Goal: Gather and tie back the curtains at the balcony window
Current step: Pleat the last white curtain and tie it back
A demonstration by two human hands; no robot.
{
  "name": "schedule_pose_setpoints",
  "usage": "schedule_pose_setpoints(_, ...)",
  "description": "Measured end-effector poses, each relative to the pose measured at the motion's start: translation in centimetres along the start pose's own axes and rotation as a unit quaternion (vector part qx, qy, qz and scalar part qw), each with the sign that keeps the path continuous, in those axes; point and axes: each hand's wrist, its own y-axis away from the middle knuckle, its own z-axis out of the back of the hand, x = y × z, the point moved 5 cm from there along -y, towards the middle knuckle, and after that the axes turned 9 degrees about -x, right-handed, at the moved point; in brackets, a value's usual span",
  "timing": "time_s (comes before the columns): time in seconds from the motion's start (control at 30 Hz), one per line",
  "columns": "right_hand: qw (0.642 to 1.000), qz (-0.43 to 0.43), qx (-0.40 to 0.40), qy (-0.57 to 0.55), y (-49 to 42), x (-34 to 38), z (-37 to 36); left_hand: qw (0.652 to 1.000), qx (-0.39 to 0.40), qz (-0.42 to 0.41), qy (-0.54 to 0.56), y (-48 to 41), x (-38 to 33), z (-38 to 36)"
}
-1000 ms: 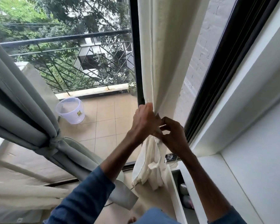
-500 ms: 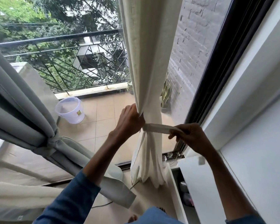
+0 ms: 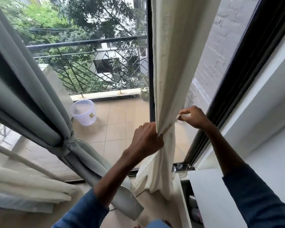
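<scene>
against the balcony glass [image 3: 122, 122], the left grip [image 3: 146, 139] stays clamped on the gathered cream curtain [image 3: 169, 71] while the right grip [image 3: 194, 116], pinching the tie end [image 3: 178, 116], has lifted to its 1 o'clock, so the knot looks not yet made.

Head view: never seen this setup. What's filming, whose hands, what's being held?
No machine here: a person wears one wide-angle camera on the head, looking forward and down at their own hands. The left hand grips the gathered cream curtain. The right hand pinches the end of a tie strip beside the dark window frame. At left, a grey curtain is already bound with a grey tie. Through the glass, a white bucket stands on the balcony tiles.
</scene>
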Motion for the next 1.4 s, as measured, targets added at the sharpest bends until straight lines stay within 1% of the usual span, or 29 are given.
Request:
schedule_pose_setpoints(0.07, 1.0, 0.007, -0.017, 0.013, -0.5, 1.8, -0.3, 1.0, 0.007, 0.017, 0.004, 0.1, 0.7, -0.5)
schedule_pose_setpoints(0.17, 1.0, 0.0, 0.012, 0.02, -1.0, 4.0, -2.1, 0.999, 0.019, 0.021, 0.016, 0.1, 1.7, -1.2)
schedule_pose_setpoints(0.2, 0.999, -0.013, 0.037, -0.009, -0.9, 4.7, -2.9, 0.999, 0.024, 0.017, 0.033, 0.1, 1.9, -1.2)
schedule_pose_setpoints(0.23, 0.995, -0.029, 0.059, -0.068, -0.6, 5.6, -3.4, 0.998, 0.028, 0.005, 0.06, 0.1, 2.1, -1.2)
schedule_pose_setpoints(0.27, 0.991, -0.042, 0.085, -0.097, 0.1, 6.5, -3.9, 0.996, 0.022, -0.017, 0.08, 0.1, 2.3, -1.2)
schedule_pose_setpoints(0.3, 0.984, -0.053, 0.117, -0.122, 1.1, 7.3, -4.4, 0.996, 0.013, -0.037, 0.077, 0.0, 2.7, -1.4)
schedule_pose_setpoints(0.33, 0.982, -0.044, 0.139, -0.122, 1.5, 7.7, -4.9, 0.998, -0.005, -0.041, 0.051, -0.1, 3.2, -1.5)
schedule_pose_setpoints(0.37, 0.975, -0.043, 0.152, -0.153, 1.9, 7.9, -5.0, 0.999, -0.03, -0.033, 0.027, -0.3, 3.7, -1.4)
schedule_pose_setpoints(0.43, 0.952, -0.017, 0.2, -0.23, 2.5, 8.5, -5.1, 0.998, -0.05, -0.006, 0.027, -0.5, 4.2, -1.1)
schedule_pose_setpoints(0.5, 0.931, -0.011, 0.266, -0.251, 3.1, 8.2, -5.3, 0.999, -0.02, -0.014, 0.047, -0.7, 4.0, -1.1)
schedule_pose_setpoints(0.57, 0.911, -0.065, 0.288, -0.288, 3.0, 7.5, -5.6, 0.996, 0.009, 0.009, 0.084, -0.9, 4.3, -1.4)
schedule_pose_setpoints(0.63, 0.9, -0.131, 0.284, -0.304, 2.6, 6.1, -5.7, 0.99, 0.009, 0.059, 0.124, -0.8, 4.9, -1.6)
schedule_pose_setpoints(0.7, 0.881, -0.158, 0.307, -0.323, 2.6, 4.8, -6.1, 0.984, 0.012, 0.108, 0.144, -0.7, 5.4, -1.7)
schedule_pose_setpoints(0.73, 0.869, -0.154, 0.321, -0.343, 2.9, 4.3, -6.4, 0.981, 0.021, 0.13, 0.141, -0.6, 5.5, -1.8)
schedule_pose_setpoints(0.8, 0.846, -0.148, 0.315, -0.404, 3.1, 3.4, -7.0, 0.985, 0.037, 0.152, 0.077, -0.6, 5.7, -1.9)
schedule_pose_setpoints(0.83, 0.83, -0.154, 0.308, -0.438, 3.6, 3.3, -7.2, 0.986, 0.035, 0.157, 0.037, -0.7, 5.7, -1.8)
schedule_pose_setpoints(0.9, 0.804, -0.164, 0.301, -0.486, 4.6, 2.7, -7.7, 0.987, 0.018, 0.159, -0.001, -1.1, 5.9, -1.9)
schedule_pose_setpoints(0.97, 0.806, -0.139, 0.297, -0.492, 5.9, 2.7, -7.6, 0.988, 0.001, 0.155, -0.005, -1.5, 5.9, -1.8)
schedule_pose_setpoints(1.0, 0.82, -0.11, 0.29, -0.481, 6.5, 2.8, -7.3, 0.988, -0.006, 0.151, -0.006, -1.7, 5.9, -1.9)
schedule_pose_setpoints(1.07, 0.862, -0.055, 0.255, -0.434, 7.3, 2.9, -6.8, 0.989, -0.024, 0.144, -0.011, -2.0, 6.0, -1.6)
schedule_pose_setpoints(1.13, 0.889, -0.027, 0.226, -0.396, 7.8, 3.5, -7.0, 0.989, -0.04, 0.141, -0.018, -2.1, 6.0, -1.2)
schedule_pose_setpoints(1.17, 0.899, -0.02, 0.204, -0.387, 8.0, 4.0, -7.2, 0.989, -0.043, 0.139, -0.018, -2.2, 5.9, -1.2)
schedule_pose_setpoints(1.27, 0.924, -0.012, 0.094, -0.371, 8.2, 4.7, -7.7, 0.991, -0.033, 0.133, 0.004, -2.3, 5.4, -1.1)
schedule_pose_setpoints(1.33, 0.924, -0.025, 0.059, -0.377, 8.0, 4.3, -7.9, 0.986, 0.007, 0.14, 0.088, -2.2, 5.5, -1.2)
schedule_pose_setpoints(1.4, 0.917, -0.039, 0.052, -0.394, 7.7, 3.5, -7.8, 0.968, 0.071, 0.14, 0.198, -1.4, 6.2, -1.3)
